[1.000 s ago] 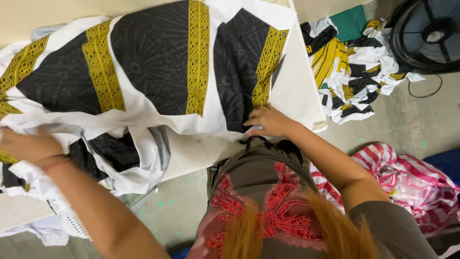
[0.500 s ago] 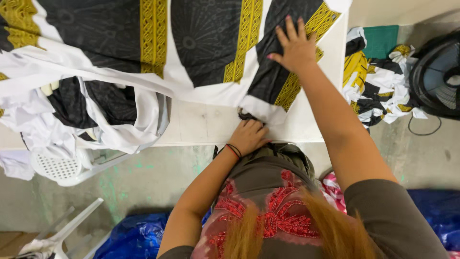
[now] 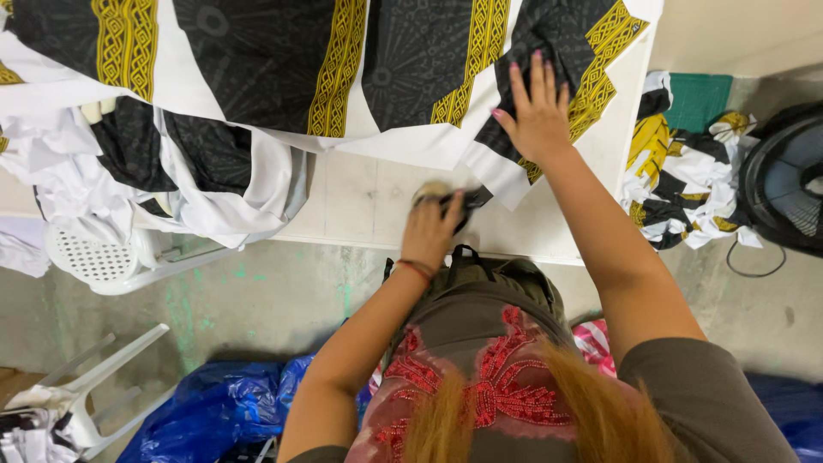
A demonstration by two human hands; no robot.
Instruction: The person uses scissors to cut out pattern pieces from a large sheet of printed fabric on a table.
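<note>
A large cloth (image 3: 283, 77), black with yellow patterned bands and white borders, is spread over a white table (image 3: 360, 197). My right hand (image 3: 536, 111) lies flat, fingers spread, on the cloth's right end near the table's corner. My left hand (image 3: 433, 227) is at the table's near edge, closed on a small dark object (image 3: 459, 201) with a pale top; what it is I cannot make out. A bracelet circles that wrist.
More cloth hangs off the table's left side over a white plastic basket (image 3: 94, 257). A heap of similar fabric (image 3: 677, 189) and a black fan (image 3: 789, 180) are on the floor to the right. Blue plastic bags (image 3: 214, 411) and an overturned white chair (image 3: 77, 403) lie lower left.
My left hand came in from the far left to the table's near edge and closed on the small dark object. My right hand went up from the edge onto the cloth and stayed flat.
</note>
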